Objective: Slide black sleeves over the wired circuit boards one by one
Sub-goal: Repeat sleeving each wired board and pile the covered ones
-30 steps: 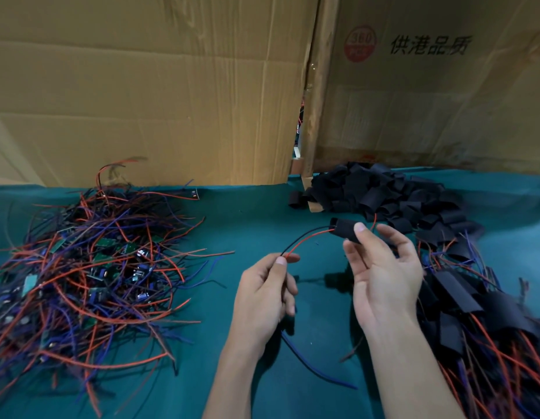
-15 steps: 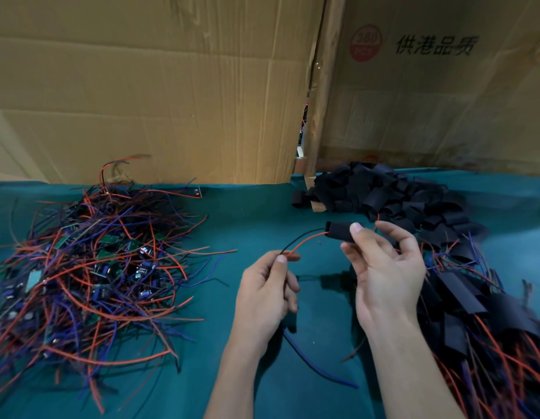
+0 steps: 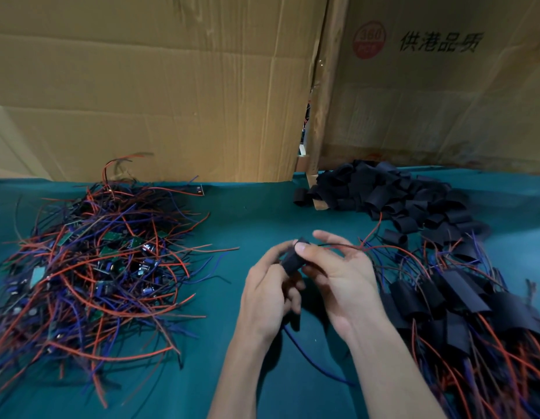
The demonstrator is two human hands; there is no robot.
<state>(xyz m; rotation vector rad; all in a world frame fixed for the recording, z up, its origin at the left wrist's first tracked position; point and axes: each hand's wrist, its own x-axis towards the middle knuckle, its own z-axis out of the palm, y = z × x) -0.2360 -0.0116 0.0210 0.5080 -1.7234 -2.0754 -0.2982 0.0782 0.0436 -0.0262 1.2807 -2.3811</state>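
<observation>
On the teal cloth-covered table [image 3: 250, 213], a soft black tubular sleeve [image 3: 292, 263] is pinched mid-air between the left hand [image 3: 267, 293] and right hand [image 3: 338, 273]; light and pliable, it is probably best gripped at its open end.

Black sleeve [image 3: 292, 263], red-and-blue wires [image 3: 96, 267], teal tabletop [image 3: 250, 216]

One black sleeve [image 3: 292, 263] is up off the table [image 3: 256, 213] near its middle, tilted, red and black wires sticking out its right end. Loose sleeves [image 3: 392, 195] are heaped by the back edge, bare wired boards [image 3: 90, 261] piled left, sleeved ones [image 3: 462, 303] along the right edge.
</observation>
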